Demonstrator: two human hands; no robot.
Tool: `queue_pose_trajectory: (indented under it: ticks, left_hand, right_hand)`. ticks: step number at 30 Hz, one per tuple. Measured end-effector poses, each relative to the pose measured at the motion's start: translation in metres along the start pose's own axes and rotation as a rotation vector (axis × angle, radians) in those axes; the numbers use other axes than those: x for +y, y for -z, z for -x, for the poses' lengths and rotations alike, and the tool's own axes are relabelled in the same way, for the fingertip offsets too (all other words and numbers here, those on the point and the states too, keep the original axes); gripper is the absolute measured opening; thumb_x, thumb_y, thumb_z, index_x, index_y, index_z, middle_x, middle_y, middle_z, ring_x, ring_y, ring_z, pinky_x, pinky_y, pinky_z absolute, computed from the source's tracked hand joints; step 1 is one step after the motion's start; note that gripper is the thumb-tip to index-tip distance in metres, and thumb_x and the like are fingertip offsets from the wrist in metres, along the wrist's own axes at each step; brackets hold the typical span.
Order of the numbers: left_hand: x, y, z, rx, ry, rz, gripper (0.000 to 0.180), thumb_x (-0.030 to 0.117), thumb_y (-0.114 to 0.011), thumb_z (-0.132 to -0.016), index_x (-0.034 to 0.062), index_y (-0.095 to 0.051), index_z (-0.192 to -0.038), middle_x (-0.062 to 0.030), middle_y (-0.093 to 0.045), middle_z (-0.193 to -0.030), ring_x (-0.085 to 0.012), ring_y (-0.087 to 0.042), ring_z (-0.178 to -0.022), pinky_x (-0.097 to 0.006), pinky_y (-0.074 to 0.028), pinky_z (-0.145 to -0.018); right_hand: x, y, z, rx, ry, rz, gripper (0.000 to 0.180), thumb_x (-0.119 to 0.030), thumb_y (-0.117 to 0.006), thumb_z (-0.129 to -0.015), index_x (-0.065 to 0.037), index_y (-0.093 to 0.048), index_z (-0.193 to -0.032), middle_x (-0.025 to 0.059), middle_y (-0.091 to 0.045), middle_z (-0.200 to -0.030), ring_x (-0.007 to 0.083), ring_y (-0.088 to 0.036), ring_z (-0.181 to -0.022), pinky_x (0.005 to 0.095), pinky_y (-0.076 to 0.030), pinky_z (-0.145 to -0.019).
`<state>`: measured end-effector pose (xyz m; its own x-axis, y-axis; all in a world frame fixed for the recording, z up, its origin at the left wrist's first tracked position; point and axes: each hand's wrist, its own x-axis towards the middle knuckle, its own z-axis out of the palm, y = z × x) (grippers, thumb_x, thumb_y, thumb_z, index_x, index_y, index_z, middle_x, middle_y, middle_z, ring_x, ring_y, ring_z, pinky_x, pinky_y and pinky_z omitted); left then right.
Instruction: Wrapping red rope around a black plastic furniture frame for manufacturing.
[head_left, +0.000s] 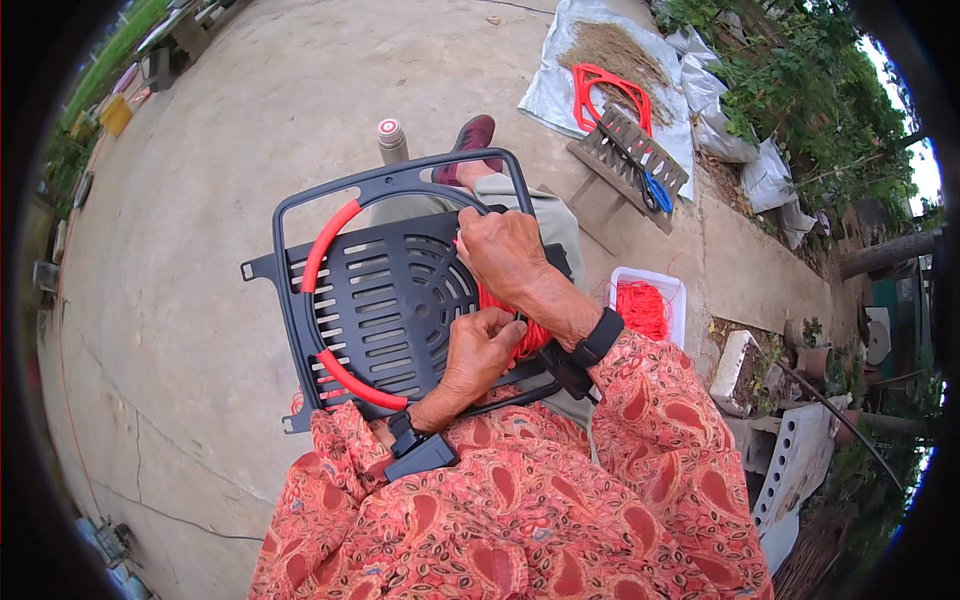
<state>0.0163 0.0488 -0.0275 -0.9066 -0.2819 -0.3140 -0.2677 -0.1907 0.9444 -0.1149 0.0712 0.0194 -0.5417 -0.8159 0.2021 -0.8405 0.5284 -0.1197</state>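
Note:
A black frame (392,181) with a round inner ring lies across my lap, tilted. Two stretches of its ring are covered in red, one on the upper left, a red wrapping (325,243), and one at the lower left. Under the frame is a black slotted plastic panel (365,290). My right hand (505,258) is closed at the ring's right side, with a bit of red showing by its fingers. Just below, my left hand (478,355) pinches at a bundle of red cord (533,338). Both hands partly hide the cord and the ring's right side.
To the right, a white basket (648,279) holds more red cord. Beyond it stands a slatted wooden stool (620,150) with blue-handled scissors (655,192) on it. A red frame (580,95) lies on a pale sheet behind. A bottle (392,145) stands past the frame.

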Motion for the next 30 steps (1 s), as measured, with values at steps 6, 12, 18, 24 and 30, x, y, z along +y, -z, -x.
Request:
queue_pose_trajectory:
  ticks: [6,12,18,24,30]
  left_hand:
    - [0.004,0.003,0.0,-0.02,0.039,-0.036,0.021,0.014,-0.064,-0.089,-0.0028,-0.065,-0.077,-0.0038,-0.062,-0.062,-0.0095,-0.056,-0.049,-0.025,-0.044,-0.043]
    - [0.001,0.005,-0.004,-0.011,0.062,0.106,0.015,0.009,-0.064,-0.086,-0.0033,-0.063,-0.076,-0.005,-0.062,-0.059,-0.0097,-0.056,-0.049,-0.025,-0.044,-0.043]
    - [0.0,0.002,-0.007,-0.003,0.067,0.141,0.011,0.009,-0.063,-0.088,-0.0004,-0.065,-0.082,-0.0029,-0.063,-0.064,-0.0076,-0.057,-0.052,-0.023,-0.044,-0.045]
    - [0.005,0.001,-0.005,-0.016,-0.006,0.096,0.009,0.008,-0.064,-0.087,-0.0004,-0.066,-0.083,-0.0026,-0.064,-0.067,-0.0077,-0.058,-0.057,-0.023,-0.046,-0.05]
    - [0.001,0.003,-0.005,0.154,-0.458,-0.516,0.015,0.017,-0.068,-0.087,0.0018,-0.067,-0.085,0.0002,-0.064,-0.068,-0.006,-0.058,-0.068,-0.026,-0.046,-0.059]
  right_hand:
    - [-0.001,-0.014,0.006,0.081,0.055,-0.038,0.018,-0.019,-0.067,-0.079,-0.007,-0.055,-0.086,0.0092,-0.062,-0.073,0.0285,-0.065,-0.071,0.0401,-0.051,-0.058]
    - [-0.009,0.014,0.04,-0.085,0.007,-0.059,0.016,-0.02,-0.068,-0.075,-0.007,-0.061,-0.082,0.0086,-0.064,-0.071,0.0276,-0.067,-0.071,0.0393,-0.051,-0.057]
    - [-0.004,0.038,0.071,-0.209,0.039,0.135,0.015,-0.018,-0.068,-0.068,-0.008,-0.061,-0.076,0.0083,-0.062,-0.067,0.0239,-0.065,-0.068,0.0368,-0.045,-0.056]
    - [-0.004,0.049,0.08,-0.117,0.11,0.133,0.01,-0.017,-0.068,-0.065,-0.013,-0.061,-0.071,0.0029,-0.058,-0.062,0.0183,-0.06,-0.062,0.0329,-0.036,-0.052]
    - [-0.025,0.082,0.067,-0.11,0.183,0.118,0.019,-0.018,-0.07,-0.067,-0.008,-0.059,-0.079,0.0051,-0.061,-0.066,0.02,-0.063,-0.066,0.0328,-0.041,-0.055]
